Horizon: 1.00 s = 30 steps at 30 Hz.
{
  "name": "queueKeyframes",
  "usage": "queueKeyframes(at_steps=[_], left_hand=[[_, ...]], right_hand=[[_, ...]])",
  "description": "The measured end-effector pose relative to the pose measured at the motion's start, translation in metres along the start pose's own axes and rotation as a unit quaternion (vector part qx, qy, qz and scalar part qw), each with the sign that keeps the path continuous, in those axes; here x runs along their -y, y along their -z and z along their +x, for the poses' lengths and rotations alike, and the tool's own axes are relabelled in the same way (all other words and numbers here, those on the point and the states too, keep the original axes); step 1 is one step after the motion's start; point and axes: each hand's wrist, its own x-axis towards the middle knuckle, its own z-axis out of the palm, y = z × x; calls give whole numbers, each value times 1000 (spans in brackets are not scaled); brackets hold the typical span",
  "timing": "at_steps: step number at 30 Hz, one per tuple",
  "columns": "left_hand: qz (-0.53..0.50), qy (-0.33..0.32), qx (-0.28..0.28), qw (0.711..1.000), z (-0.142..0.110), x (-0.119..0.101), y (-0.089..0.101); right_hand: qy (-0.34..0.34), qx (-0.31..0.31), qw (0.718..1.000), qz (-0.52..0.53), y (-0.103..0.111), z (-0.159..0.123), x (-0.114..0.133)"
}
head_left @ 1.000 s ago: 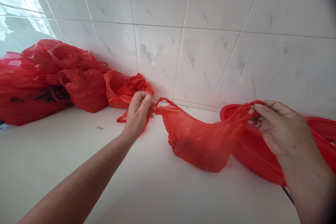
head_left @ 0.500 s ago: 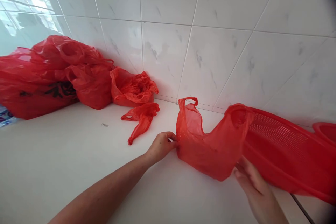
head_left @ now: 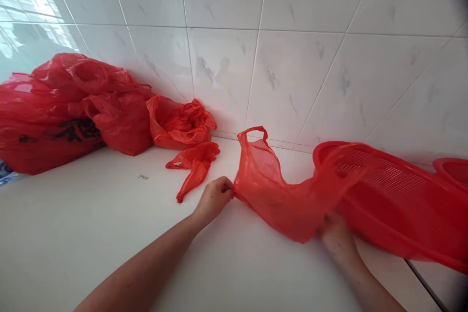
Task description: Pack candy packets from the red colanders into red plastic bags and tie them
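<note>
A red plastic bag (head_left: 278, 195) lies on the white counter (head_left: 109, 234) in front of me, one handle loop standing up. My left hand (head_left: 214, 197) pinches the bag's left bottom corner, fingers closed. My right hand (head_left: 334, 236) is tucked under the bag's right bottom edge; its fingers are mostly hidden by the plastic and seem to grip it. The bag's right side drapes over the rim of a red mesh basket (head_left: 395, 200).
Several stuffed red bags (head_left: 73, 107) sit at the back left against the tiled wall (head_left: 256, 34). A crumpled open red bag (head_left: 179, 122) and a small twisted red bag (head_left: 193, 165) lie beside them. A second red basket's rim (head_left: 453, 170) shows at far right.
Both hands dropped from the bag's handles to its bottom corners. The bag now lies stretched lower between them, its left handle loop standing free.
</note>
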Motion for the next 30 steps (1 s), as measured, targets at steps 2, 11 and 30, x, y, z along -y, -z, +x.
queueKeyframes(at_steps=[2, 11, 30], left_hand=[[20, 3, -37, 999, 0, 6, 13], [108, 13, 25, 994, -16, 11, 37], [67, 63, 18, 996, -10, -1, 24]], right_hand=[[-42, 6, 998, -35, 8, -1, -15], [-110, 62, 992, 22, 12, 1, -19], [-6, 100, 950, -295, 12, -17, -17]])
